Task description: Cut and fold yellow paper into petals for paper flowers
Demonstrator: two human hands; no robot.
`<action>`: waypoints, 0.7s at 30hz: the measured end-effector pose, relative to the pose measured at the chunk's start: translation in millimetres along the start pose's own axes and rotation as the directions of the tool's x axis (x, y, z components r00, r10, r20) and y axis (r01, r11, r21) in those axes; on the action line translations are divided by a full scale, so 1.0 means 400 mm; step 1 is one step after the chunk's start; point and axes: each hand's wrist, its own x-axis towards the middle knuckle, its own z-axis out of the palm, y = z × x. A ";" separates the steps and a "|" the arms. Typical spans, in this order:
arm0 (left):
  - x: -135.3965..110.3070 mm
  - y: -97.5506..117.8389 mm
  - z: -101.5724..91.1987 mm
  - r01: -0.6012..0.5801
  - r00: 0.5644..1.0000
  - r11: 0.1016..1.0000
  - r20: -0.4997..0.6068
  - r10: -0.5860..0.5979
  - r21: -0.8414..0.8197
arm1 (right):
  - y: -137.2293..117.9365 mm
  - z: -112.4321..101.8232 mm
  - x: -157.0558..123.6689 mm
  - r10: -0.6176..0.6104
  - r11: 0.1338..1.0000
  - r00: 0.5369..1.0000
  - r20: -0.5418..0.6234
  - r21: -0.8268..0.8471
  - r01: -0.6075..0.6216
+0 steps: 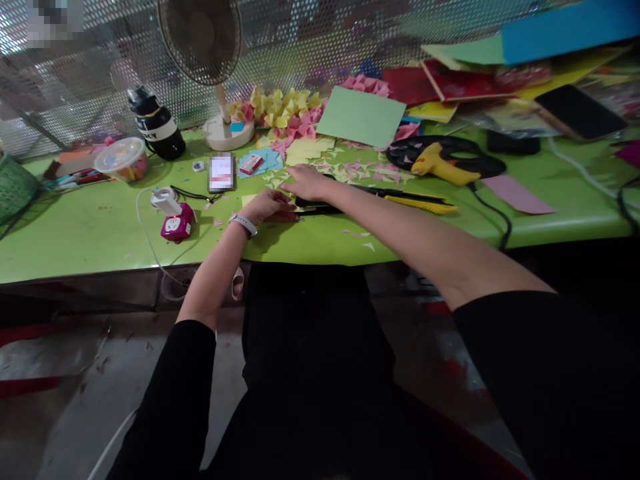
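Observation:
My left hand (267,205) rests on the green table (75,233), its fingers curled down over a dark tool (320,208) with a thin piece of paper. A white watch sits on that wrist. My right hand (307,181) reaches further back and lies flat, fingers stretched, on a scatter of yellow and pink paper scraps (350,170). A black and yellow utility knife (415,200) lies just right of my right forearm. Folded yellow and pink paper flowers (283,110) are heaped behind both hands.
A small fan (210,60) stands at the back by a black bottle (155,123) and a plastic tub (121,159). A pink charger (176,223) lies left. A yellow glue gun (443,165), green card (361,117), a phone (580,110) and stacked coloured sheets fill the right.

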 end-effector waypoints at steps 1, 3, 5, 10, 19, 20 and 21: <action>0.000 0.000 0.000 0.000 1.000 1.000 -0.001 0.000 0.001 | 0.000 0.001 0.000 0.000 1.000 1.000 -0.004 -0.001 0.000; -0.002 0.002 0.002 0.003 1.000 1.000 -0.003 -0.003 0.008 | -0.001 0.002 0.000 0.006 1.000 1.000 -0.007 -0.007 -0.006; -0.005 0.004 0.003 0.011 1.000 1.000 -0.005 -0.011 0.012 | -0.002 0.002 -0.001 0.010 1.000 1.000 -0.005 -0.013 -0.010; -0.010 0.006 0.004 0.008 1.000 1.000 -0.007 -0.008 0.009 | -0.008 0.000 -0.007 0.009 1.000 1.000 -0.007 -0.005 -0.009; -0.008 0.001 0.001 -0.004 1.000 1.000 -0.002 0.004 -0.008 | -0.028 -0.017 -0.014 0.022 1.000 1.000 0.009 -0.023 -0.022; -0.007 0.000 0.001 -0.005 1.000 1.000 -0.005 0.005 -0.009 | -0.028 -0.017 -0.013 0.019 0.999 1.000 0.006 -0.025 -0.019; -0.005 -0.001 0.001 -0.006 1.000 1.000 -0.008 0.006 -0.010 | -0.027 -0.016 -0.013 0.018 0.999 1.000 0.004 -0.028 -0.018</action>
